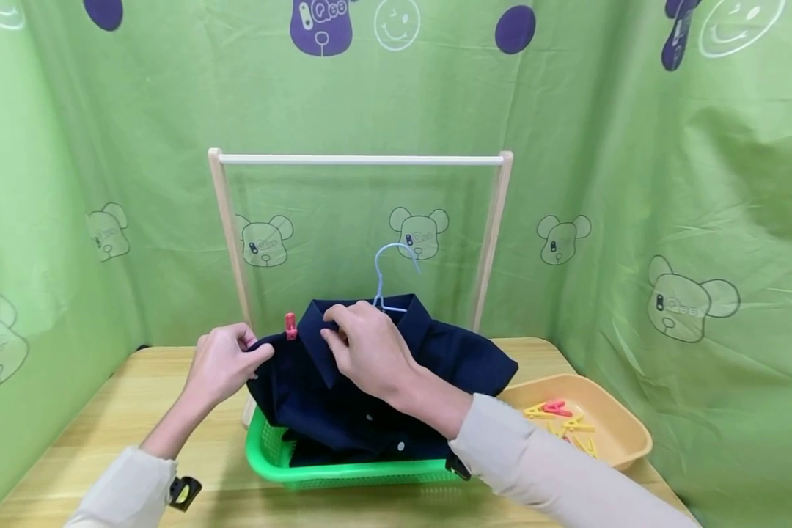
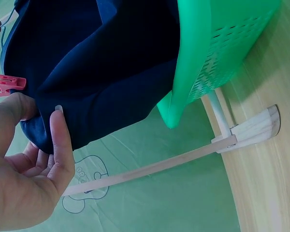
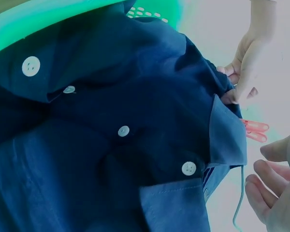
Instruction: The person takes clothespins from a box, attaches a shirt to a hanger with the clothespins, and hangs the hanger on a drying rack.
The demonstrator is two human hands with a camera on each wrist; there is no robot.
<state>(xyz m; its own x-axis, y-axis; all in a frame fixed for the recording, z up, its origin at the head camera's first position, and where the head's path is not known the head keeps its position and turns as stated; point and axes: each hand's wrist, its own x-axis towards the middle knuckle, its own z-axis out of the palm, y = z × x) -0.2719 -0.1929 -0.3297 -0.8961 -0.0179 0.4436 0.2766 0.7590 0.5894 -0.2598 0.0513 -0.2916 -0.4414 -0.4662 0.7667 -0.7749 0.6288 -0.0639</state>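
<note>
A dark navy button-up shirt hangs on a light blue wire hanger, its lower part in a green basket. At the shirt's shoulder, left of the collar, sits a red clothespin. My left hand pinches the shirt's sleeve fabric just outside that clothespin, thumb on one side and fingers on the other. In the head view my right hand hovers before the collar. The right wrist view shows its fingers loosely bent and apart from the collar, holding nothing.
Behind the basket stands a wooden rack with a white bar. An orange-beige tray with several yellow and red clothespins lies at the right. Green curtains enclose the wooden table.
</note>
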